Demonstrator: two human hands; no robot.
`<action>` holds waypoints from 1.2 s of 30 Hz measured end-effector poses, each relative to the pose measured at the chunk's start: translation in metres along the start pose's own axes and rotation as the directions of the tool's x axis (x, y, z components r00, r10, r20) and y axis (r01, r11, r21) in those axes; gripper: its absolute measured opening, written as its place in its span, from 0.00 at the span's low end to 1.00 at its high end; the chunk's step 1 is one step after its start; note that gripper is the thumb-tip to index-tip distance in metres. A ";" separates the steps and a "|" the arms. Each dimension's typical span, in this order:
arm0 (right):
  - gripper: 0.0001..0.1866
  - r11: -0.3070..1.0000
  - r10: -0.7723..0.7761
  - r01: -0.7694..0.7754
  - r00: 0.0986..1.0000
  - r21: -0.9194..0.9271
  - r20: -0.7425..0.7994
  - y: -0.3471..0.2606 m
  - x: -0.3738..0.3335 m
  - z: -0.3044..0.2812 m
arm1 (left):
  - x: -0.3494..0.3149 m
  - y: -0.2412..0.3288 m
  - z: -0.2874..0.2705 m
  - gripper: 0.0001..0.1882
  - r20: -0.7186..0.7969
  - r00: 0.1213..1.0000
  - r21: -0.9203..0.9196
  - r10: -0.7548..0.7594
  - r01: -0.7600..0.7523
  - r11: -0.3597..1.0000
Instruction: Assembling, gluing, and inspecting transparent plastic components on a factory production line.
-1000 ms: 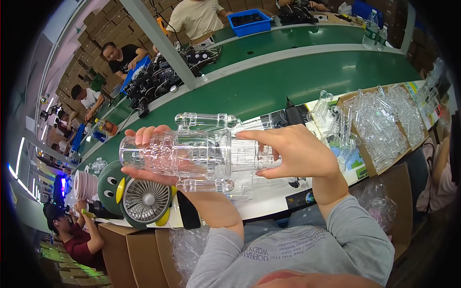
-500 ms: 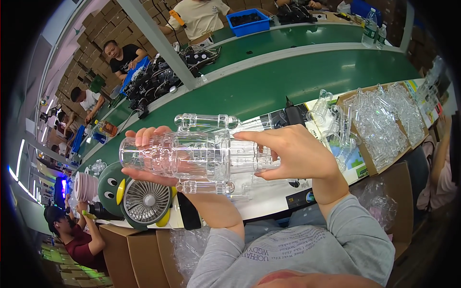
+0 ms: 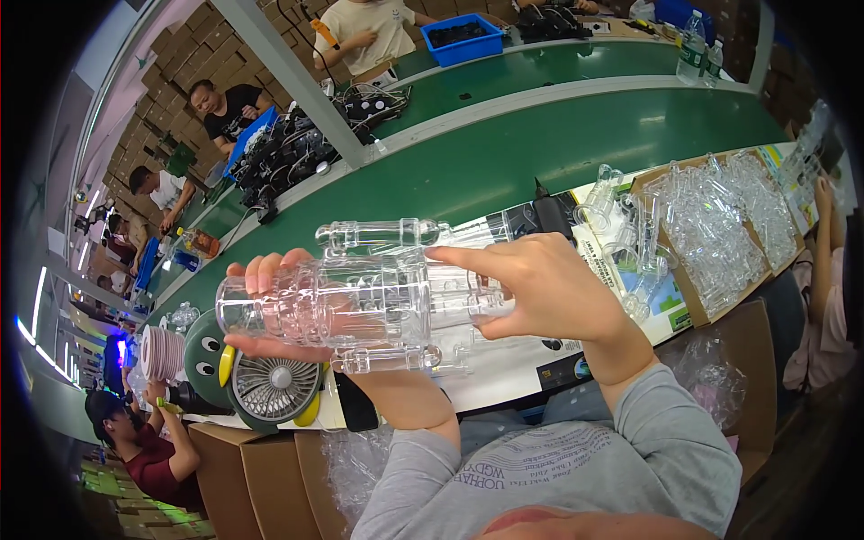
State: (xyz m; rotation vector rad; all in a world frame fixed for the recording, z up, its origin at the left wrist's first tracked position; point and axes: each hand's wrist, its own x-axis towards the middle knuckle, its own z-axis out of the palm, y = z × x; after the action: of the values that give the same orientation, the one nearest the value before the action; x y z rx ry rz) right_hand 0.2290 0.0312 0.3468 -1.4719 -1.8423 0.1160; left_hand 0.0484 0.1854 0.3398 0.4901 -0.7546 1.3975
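As the tube (image 3: 378,301) is gripped over white sheets (image 3: 495,387) by the left hand (image 3: 310,310), its narrow right end is clasped by the right hand (image 3: 558,283). From the tube, a fan (image 3: 277,389), partly covered by the left hand, is seen toward eight o'clock. Clear parts (image 3: 706,229) are heaped near three, a black tool (image 3: 550,214) is placed at two, and black parts (image 3: 301,148) at eleven are partly hidden by a post (image 3: 292,81).

Clear colourless part (image 3: 376,301), green worktop (image 3: 513,166), grey shirt (image 3: 576,468), seemingly pinkish-white spool (image 3: 163,353)
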 end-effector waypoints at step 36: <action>0.17 0.939 -0.305 0.306 0.952 0.159 -0.035 -0.037 -0.005 0.060 | -0.069 0.068 0.109 0.30 0.440 0.895 0.570 0.075 -0.343 0.747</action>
State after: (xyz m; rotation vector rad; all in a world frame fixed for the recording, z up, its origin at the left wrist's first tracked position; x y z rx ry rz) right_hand 0.1633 0.0369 0.3201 -1.0590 -1.9796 0.1037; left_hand -0.0390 0.0695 0.3562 1.2904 -0.6460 1.8023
